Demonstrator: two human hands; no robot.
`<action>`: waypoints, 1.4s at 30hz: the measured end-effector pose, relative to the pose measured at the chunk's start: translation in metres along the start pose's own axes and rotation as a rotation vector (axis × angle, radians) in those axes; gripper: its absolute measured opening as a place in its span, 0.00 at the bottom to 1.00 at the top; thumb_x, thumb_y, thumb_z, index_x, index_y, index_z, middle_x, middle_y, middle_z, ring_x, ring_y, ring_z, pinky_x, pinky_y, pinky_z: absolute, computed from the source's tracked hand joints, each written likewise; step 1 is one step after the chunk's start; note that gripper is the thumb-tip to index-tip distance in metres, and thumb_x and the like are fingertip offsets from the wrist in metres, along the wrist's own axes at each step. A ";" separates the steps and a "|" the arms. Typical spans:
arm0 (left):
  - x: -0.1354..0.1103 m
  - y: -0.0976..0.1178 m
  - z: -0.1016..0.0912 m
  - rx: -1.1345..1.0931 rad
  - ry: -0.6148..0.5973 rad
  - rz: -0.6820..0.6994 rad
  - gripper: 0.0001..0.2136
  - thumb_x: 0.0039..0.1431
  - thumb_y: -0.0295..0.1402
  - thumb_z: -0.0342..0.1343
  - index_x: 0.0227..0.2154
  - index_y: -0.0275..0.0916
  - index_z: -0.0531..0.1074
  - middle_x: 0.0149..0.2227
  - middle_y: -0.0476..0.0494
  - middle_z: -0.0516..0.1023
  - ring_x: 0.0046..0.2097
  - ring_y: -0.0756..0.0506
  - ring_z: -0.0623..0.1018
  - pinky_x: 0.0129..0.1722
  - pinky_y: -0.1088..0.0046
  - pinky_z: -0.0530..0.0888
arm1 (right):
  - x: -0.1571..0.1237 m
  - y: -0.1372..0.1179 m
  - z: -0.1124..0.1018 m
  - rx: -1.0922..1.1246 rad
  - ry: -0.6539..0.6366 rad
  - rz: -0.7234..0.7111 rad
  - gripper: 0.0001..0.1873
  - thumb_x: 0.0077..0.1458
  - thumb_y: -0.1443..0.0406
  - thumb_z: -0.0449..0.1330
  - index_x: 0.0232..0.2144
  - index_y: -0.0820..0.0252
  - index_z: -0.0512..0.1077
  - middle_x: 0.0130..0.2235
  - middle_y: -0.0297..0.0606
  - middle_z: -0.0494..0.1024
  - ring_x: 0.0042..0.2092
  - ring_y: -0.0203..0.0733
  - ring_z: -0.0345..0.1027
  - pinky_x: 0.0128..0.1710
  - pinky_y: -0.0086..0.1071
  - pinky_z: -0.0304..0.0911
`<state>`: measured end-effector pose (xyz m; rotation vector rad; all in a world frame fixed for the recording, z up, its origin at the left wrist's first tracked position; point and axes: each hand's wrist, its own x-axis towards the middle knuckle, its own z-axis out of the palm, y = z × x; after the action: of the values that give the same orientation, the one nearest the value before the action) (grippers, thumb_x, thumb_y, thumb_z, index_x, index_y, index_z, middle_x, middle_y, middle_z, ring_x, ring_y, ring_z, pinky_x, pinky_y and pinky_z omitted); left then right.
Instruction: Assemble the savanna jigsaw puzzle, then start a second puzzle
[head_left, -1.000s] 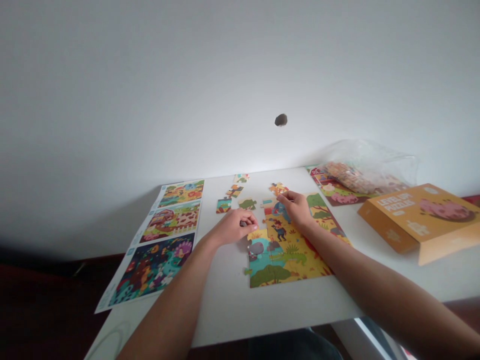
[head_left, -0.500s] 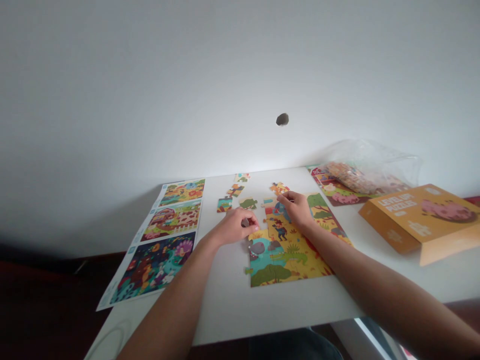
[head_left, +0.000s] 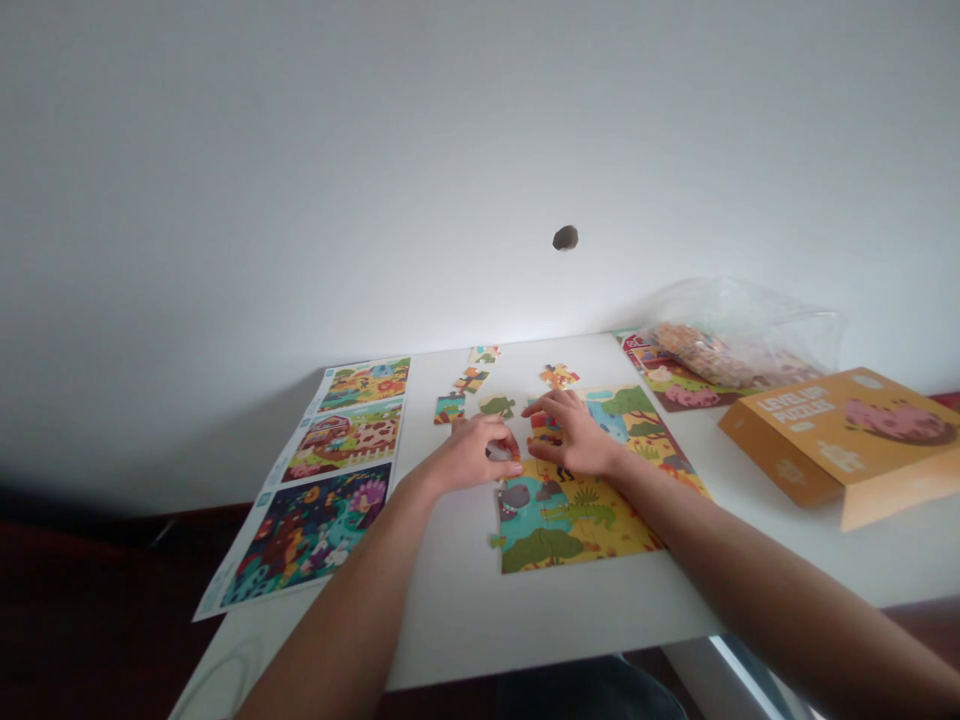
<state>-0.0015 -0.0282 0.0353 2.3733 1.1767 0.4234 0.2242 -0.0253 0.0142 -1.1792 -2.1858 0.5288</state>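
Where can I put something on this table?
Bare table lies between the picture sheet and the puzzle, and in front of the orange box. Crowded by the loose pieces, where the left hand and right hand are.

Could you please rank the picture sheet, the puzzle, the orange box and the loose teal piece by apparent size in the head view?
1. picture sheet and puzzle, too alike to rank.
2. orange box.
3. loose teal piece, by far smallest.

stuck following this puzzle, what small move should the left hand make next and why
Probably ease the piece held by the left hand rightward into the puzzle: the fingers pinch it right beside its upper-left edge, and the right hand lies flat on it.
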 end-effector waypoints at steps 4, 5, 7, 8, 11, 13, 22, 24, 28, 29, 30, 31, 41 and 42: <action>0.000 0.002 0.000 0.032 -0.024 -0.015 0.11 0.47 0.39 0.69 0.31 0.40 0.78 0.39 0.44 0.76 0.48 0.39 0.74 0.47 0.66 0.69 | -0.003 -0.007 -0.003 -0.058 -0.155 -0.100 0.31 0.46 0.59 0.68 0.54 0.54 0.70 0.51 0.45 0.67 0.54 0.55 0.57 0.55 0.50 0.55; 0.000 0.002 0.001 0.038 -0.025 -0.013 0.12 0.46 0.39 0.70 0.31 0.40 0.77 0.40 0.43 0.76 0.49 0.38 0.74 0.47 0.65 0.68 | -0.004 -0.008 -0.004 -0.065 -0.172 -0.109 0.32 0.46 0.59 0.68 0.54 0.54 0.70 0.52 0.46 0.67 0.54 0.55 0.57 0.55 0.50 0.54; 0.000 0.001 0.002 0.045 -0.026 -0.008 0.13 0.45 0.39 0.70 0.32 0.40 0.77 0.40 0.43 0.77 0.51 0.36 0.73 0.50 0.63 0.68 | -0.004 -0.007 -0.004 -0.066 -0.182 -0.123 0.33 0.46 0.59 0.67 0.55 0.55 0.69 0.51 0.46 0.67 0.54 0.55 0.56 0.56 0.51 0.54; 0.000 0.000 0.002 0.050 -0.027 -0.011 0.13 0.45 0.39 0.70 0.32 0.40 0.76 0.41 0.43 0.77 0.52 0.36 0.73 0.50 0.62 0.67 | -0.004 -0.007 -0.005 -0.062 -0.184 -0.132 0.34 0.46 0.59 0.68 0.56 0.55 0.68 0.51 0.46 0.67 0.54 0.55 0.57 0.56 0.51 0.54; -0.001 -0.001 0.003 0.064 -0.037 -0.026 0.14 0.45 0.40 0.70 0.32 0.40 0.76 0.41 0.43 0.78 0.51 0.36 0.73 0.51 0.61 0.67 | -0.003 -0.008 -0.005 -0.059 -0.197 -0.155 0.35 0.45 0.61 0.68 0.57 0.57 0.67 0.52 0.47 0.67 0.55 0.55 0.56 0.57 0.51 0.53; -0.001 -0.001 0.003 0.069 -0.042 -0.029 0.14 0.46 0.41 0.70 0.32 0.41 0.76 0.41 0.44 0.78 0.51 0.36 0.73 0.52 0.60 0.66 | -0.003 -0.009 -0.006 -0.060 -0.208 -0.160 0.35 0.45 0.62 0.68 0.57 0.57 0.67 0.52 0.47 0.67 0.55 0.55 0.56 0.58 0.52 0.52; -0.001 0.001 0.002 0.060 -0.045 -0.038 0.13 0.46 0.40 0.70 0.32 0.41 0.75 0.41 0.45 0.77 0.52 0.37 0.73 0.53 0.61 0.65 | -0.003 -0.008 -0.006 -0.045 -0.216 -0.180 0.33 0.46 0.61 0.67 0.56 0.55 0.68 0.52 0.47 0.66 0.56 0.56 0.56 0.59 0.54 0.51; 0.000 0.001 0.002 0.063 -0.043 -0.035 0.13 0.46 0.40 0.69 0.32 0.41 0.75 0.40 0.45 0.77 0.51 0.37 0.74 0.53 0.62 0.65 | -0.003 -0.007 -0.006 -0.044 -0.219 -0.184 0.33 0.46 0.61 0.67 0.56 0.55 0.68 0.52 0.47 0.66 0.56 0.56 0.56 0.59 0.54 0.51; -0.001 -0.001 0.002 0.062 -0.039 -0.017 0.13 0.47 0.40 0.69 0.32 0.41 0.75 0.41 0.45 0.77 0.51 0.38 0.74 0.51 0.63 0.65 | -0.002 -0.005 -0.005 -0.043 -0.224 -0.192 0.33 0.46 0.61 0.67 0.57 0.55 0.68 0.52 0.47 0.66 0.56 0.55 0.57 0.60 0.53 0.51; -0.001 -0.001 0.002 0.061 -0.040 -0.015 0.13 0.47 0.40 0.69 0.32 0.41 0.75 0.41 0.45 0.77 0.51 0.38 0.74 0.51 0.63 0.66 | -0.002 -0.004 -0.005 -0.046 -0.225 -0.193 0.33 0.46 0.61 0.67 0.57 0.55 0.68 0.52 0.47 0.66 0.57 0.55 0.57 0.60 0.53 0.51; -0.001 -0.001 0.002 0.061 -0.041 -0.015 0.13 0.47 0.40 0.69 0.32 0.41 0.75 0.41 0.44 0.77 0.51 0.38 0.74 0.51 0.63 0.66 | -0.002 -0.003 -0.005 -0.048 -0.226 -0.193 0.34 0.46 0.61 0.67 0.56 0.55 0.68 0.53 0.47 0.66 0.57 0.55 0.57 0.60 0.53 0.51; -0.001 -0.001 0.002 0.061 -0.043 -0.017 0.13 0.47 0.40 0.69 0.33 0.41 0.75 0.42 0.44 0.77 0.52 0.37 0.73 0.51 0.63 0.66 | -0.002 -0.003 -0.005 -0.051 -0.228 -0.191 0.34 0.46 0.61 0.67 0.56 0.55 0.68 0.53 0.47 0.66 0.57 0.55 0.56 0.61 0.53 0.50; -0.002 0.004 0.000 0.077 -0.050 -0.035 0.13 0.46 0.41 0.69 0.32 0.41 0.76 0.43 0.43 0.78 0.52 0.36 0.73 0.52 0.62 0.66 | -0.004 -0.009 -0.005 0.014 -0.138 -0.228 0.21 0.47 0.64 0.66 0.46 0.56 0.75 0.48 0.43 0.68 0.52 0.51 0.60 0.57 0.49 0.55; -0.002 0.004 0.000 0.078 -0.046 -0.025 0.13 0.47 0.41 0.68 0.32 0.41 0.76 0.42 0.44 0.78 0.51 0.37 0.74 0.51 0.62 0.66 | -0.004 -0.010 -0.005 0.019 -0.123 -0.226 0.19 0.47 0.64 0.66 0.45 0.56 0.75 0.47 0.43 0.68 0.51 0.50 0.60 0.56 0.48 0.55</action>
<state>-0.0003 -0.0315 0.0371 2.4178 1.2216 0.3186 0.2229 -0.0332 0.0222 -0.8953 -2.3745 0.5356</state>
